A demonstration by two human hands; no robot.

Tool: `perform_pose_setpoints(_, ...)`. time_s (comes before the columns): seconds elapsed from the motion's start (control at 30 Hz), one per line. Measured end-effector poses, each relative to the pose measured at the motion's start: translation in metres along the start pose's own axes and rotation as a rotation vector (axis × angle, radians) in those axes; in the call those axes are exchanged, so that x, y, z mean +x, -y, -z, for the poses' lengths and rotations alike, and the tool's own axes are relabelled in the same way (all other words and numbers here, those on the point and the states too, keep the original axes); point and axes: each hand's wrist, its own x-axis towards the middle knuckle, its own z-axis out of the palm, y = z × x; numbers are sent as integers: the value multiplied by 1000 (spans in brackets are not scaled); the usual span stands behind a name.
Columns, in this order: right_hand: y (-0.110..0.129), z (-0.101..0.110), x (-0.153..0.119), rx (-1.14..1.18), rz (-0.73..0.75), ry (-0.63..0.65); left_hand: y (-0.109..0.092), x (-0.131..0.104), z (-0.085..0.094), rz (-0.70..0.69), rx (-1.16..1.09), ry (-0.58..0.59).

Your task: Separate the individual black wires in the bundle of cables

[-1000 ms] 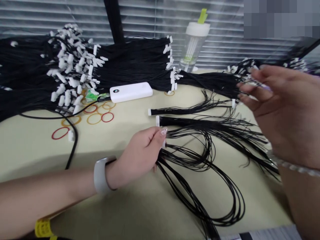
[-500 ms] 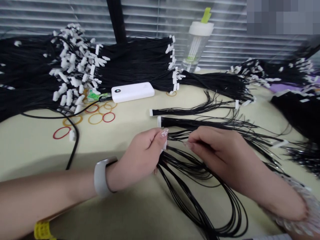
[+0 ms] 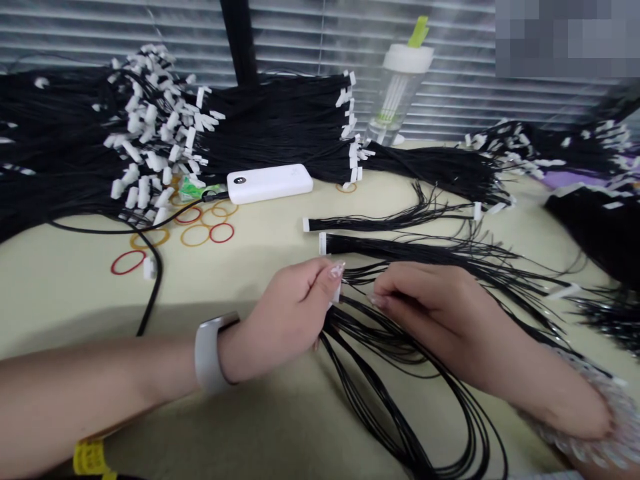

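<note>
Far left on the worktop (image 3: 60, 293), heaps of bundled black harnesses (image 3: 60, 153) lie with their white connector ends jumbled toward the middle, and a scatter of rubber bands (image 3: 200, 233) sits just in front of them beside a white power bank (image 3: 270, 183). The left hand (image 3: 287, 317), a pale wristband (image 3: 207, 353) on its wrist, is closed around the white connector (image 3: 337, 291) of a loose wire harness (image 3: 400, 373), thumb and forefinger pinching it with the connector tip just showing past the nail. From that pinch the harness's black wires run to the right and toward the person, looping low over the worktop, so its long axis starts at the left hand and passes directly under the right. The right hand (image 3: 440, 313) lies just beside the left, fingers curled narrow with their tips on the wires close to the connector; whether it truly grips strands or only rests on them cannot be told. Both hands are thus at the connector end, the left nearer it. Beyond them two more harnesses (image 3: 400, 233) lie straight, connectors pointing left, and a clear bottle (image 3: 397, 93) stands at the back.
</note>
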Motion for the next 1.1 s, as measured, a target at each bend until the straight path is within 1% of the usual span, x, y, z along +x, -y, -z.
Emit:
perform_pose_setpoints(0.2, 1, 1, 0, 5, 4, 26, -1, 0, 0, -25, 20, -24)
perform_pose_setpoints(0.37, 1, 1, 0, 25, -34, 16, -1, 0, 1, -38, 26, -24)
perform_pose_setpoints(0.43, 2, 1, 0, 28, -46, -8, -1, 1, 1, -45, 29, -28)
perform_pose_setpoints(0.57, 5, -2, 0, 38, -63, -107, -1, 1, 1, -55, 25, -29)
perform_pose_setpoints(0.67, 5, -5, 0, 32, -79, -154, -1, 1, 0, -60, 19, -22)
perform_pose_setpoints(0.9, 5, -11, 2, 17, -92, -182, -2, 0, 0, -34, 19, -11)
perform_pose_setpoints(1.1, 4, -13, 3, -17, -77, -189, -2, 0, 0, -62, 35, -26)
